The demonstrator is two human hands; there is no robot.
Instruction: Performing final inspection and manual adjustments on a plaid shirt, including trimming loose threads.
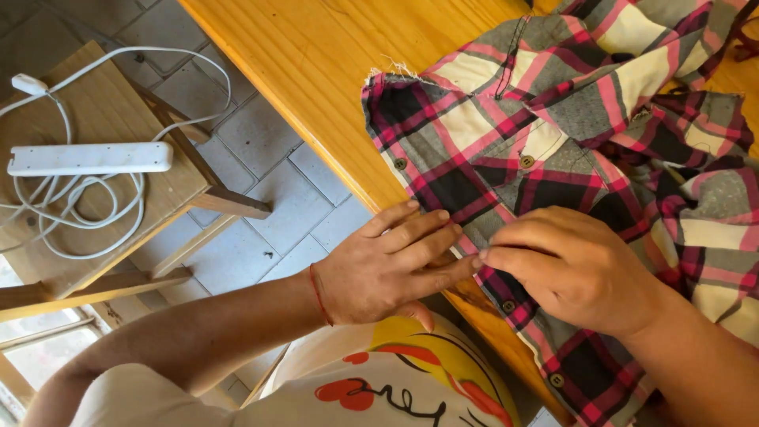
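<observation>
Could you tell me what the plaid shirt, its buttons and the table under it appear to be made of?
The plaid shirt looks like soft woven cotton or flannel: matte, creased, with frayed threads at one corner. Its buttons seem to be dull brown plastic or wood; I cannot tell which. The table looks like varnished wood, orange with visible grain and a slight sheen.

Your left hand lies palm down with its fingers extended and held close together, pointing toward your right hand; a thin red string circles its wrist, and the bare forearm runs back to the lower left. Your right hand is curled, knuckles up, its fingertips drawn together in a pinch and meeting the tip of your left index finger. Your right forearm leaves at the lower right.
</observation>
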